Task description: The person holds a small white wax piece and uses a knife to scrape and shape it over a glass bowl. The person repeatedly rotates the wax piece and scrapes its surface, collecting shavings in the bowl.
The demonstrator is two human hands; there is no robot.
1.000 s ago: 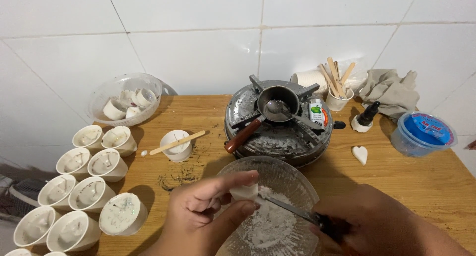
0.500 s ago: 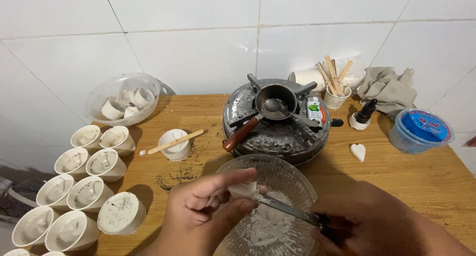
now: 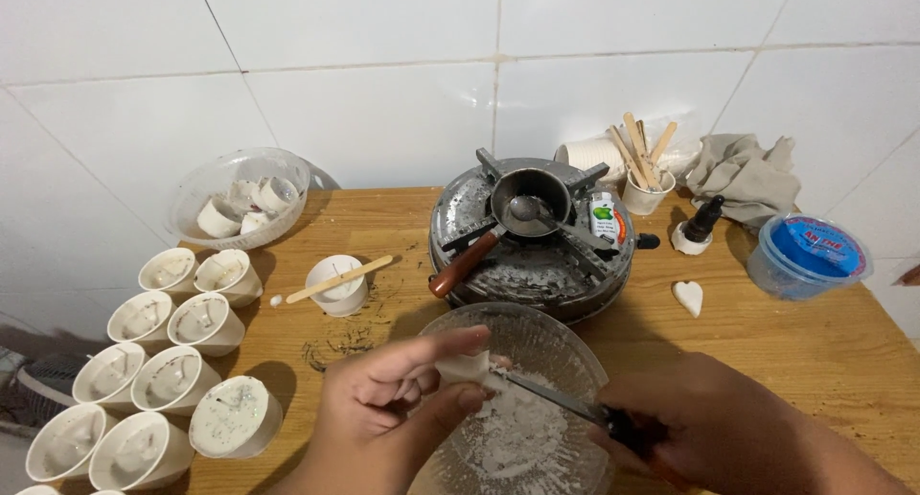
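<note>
A white tiled wall backs a wooden table (image 3: 824, 351) crowded with candle-making gear. At the six o'clock edge of the view, the left hand (image 3: 398, 399) is curled closed, pinching a small white wax block (image 3: 467, 368) between thumb and fingers over a clear glass bowl (image 3: 537, 337). The right hand (image 3: 714, 428) is wrapped tight around the dark handle of a knife (image 3: 561, 399), whose blade points toward nine o'clock and touches the block. To shave well, it seems best to keep the block low over the bowl, the blade angled away from the thumb, and the strokes short and light so flakes drop inside. The block is pale, matte and chunky, partly hidden by the fingers; white shavings (image 3: 513, 433) already heap on the bowl's floor. At twelve o'clock from the bowl sits a dark round burner (image 3: 532, 265) carrying a small metal pot with a brown handle. Around nine o'clock stand white cups (image 3: 172, 361) with wicks, and at two o'clock lies a small white heart shape (image 3: 687, 297), near a blue-lidded tub (image 3: 805, 255).
</note>
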